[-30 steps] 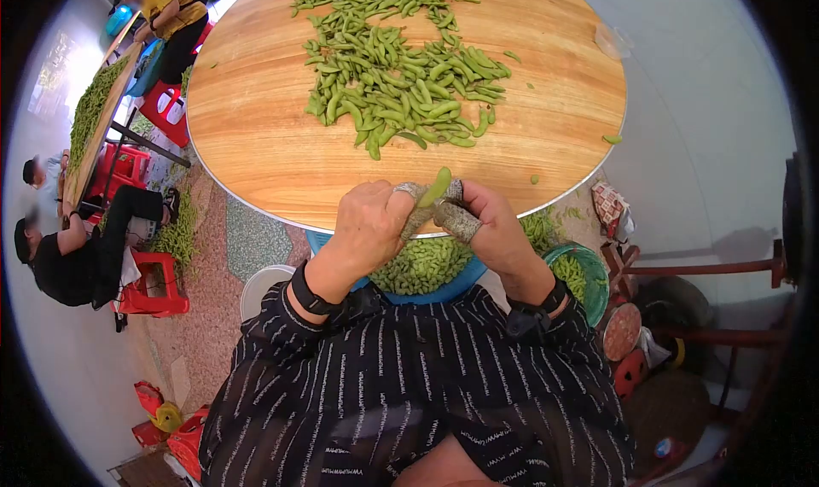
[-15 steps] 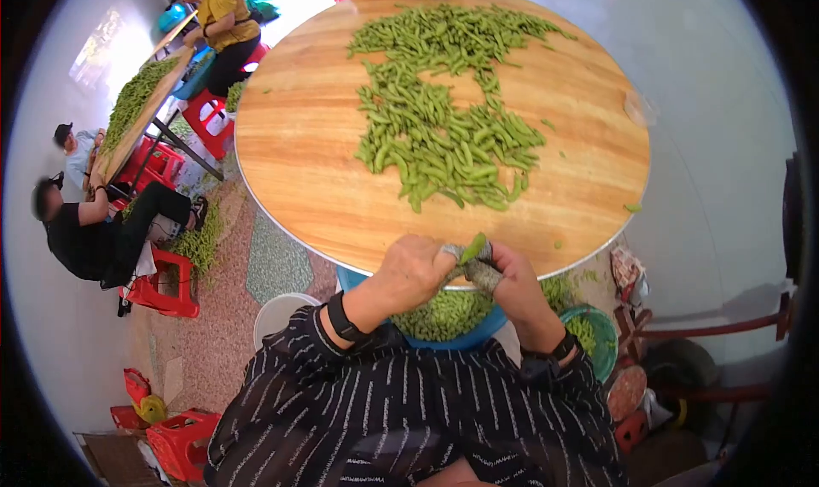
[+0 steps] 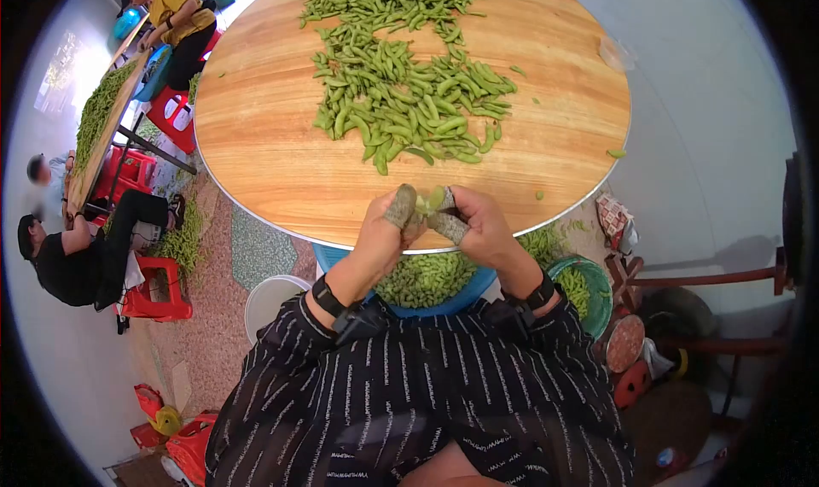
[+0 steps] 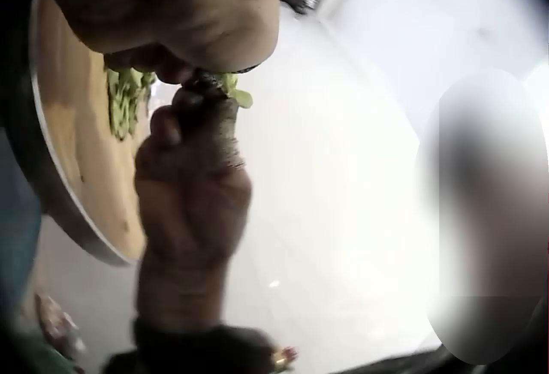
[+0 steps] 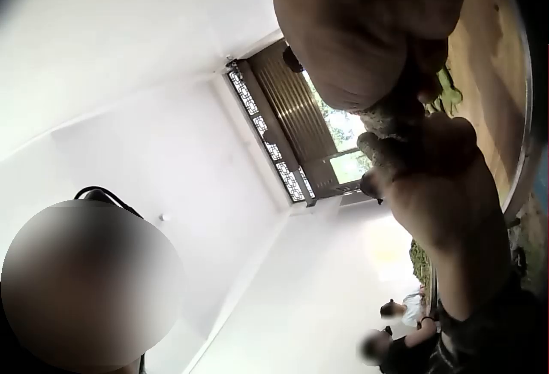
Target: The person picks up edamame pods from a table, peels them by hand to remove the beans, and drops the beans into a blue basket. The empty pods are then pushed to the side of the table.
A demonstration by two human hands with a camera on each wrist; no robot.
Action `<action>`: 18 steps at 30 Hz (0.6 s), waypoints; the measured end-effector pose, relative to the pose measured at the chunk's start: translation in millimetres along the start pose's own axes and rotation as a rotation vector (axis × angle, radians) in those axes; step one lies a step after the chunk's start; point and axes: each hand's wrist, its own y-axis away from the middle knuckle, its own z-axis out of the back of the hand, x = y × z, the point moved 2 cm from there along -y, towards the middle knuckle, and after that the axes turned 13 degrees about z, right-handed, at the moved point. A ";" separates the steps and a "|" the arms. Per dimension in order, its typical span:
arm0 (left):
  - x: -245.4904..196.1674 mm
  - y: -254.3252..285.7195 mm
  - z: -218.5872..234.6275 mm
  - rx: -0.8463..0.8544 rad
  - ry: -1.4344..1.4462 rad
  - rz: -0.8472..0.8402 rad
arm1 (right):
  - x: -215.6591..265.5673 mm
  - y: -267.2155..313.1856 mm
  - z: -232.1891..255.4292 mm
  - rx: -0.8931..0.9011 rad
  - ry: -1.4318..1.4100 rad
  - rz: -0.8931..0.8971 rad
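Both hands meet over the near edge of the round wooden table [image 3: 281, 198], with grey coverings on thumbs and some fingers. Between their fingertips a green pod [image 3: 433, 200] is pinched, partly covered by the fingers. The left hand [image 3: 380, 231] grips it from the left, the right hand [image 3: 486, 227] from the right. A bit of green [image 4: 240, 95] shows between the hands in the left wrist view; the right wrist view hides the pod. Beyond the hands lies a pile of green pods [image 3: 409, 103]. Below them, a blue basin [image 3: 482, 284] holds shelled green beans [image 3: 425, 279].
A white bucket [image 3: 256, 309] stands left of the basin, a green basket [image 3: 607, 303] with green contents on the right. Several people sit or stand at another table [image 3: 109, 137] at the left, near red stools [image 3: 158, 286]. A wooden frame [image 3: 682, 278] is at the right.
The pod stood upright above the fingers earlier; now it sits lower, between the fingertips, and the left thumb points up. The head view tilted up and back down.
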 end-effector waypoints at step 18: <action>-19.5 6.9 -4.8 -0.225 -1.383 -0.511 | 18.6 -4.1 3.5 0.166 0.707 -0.083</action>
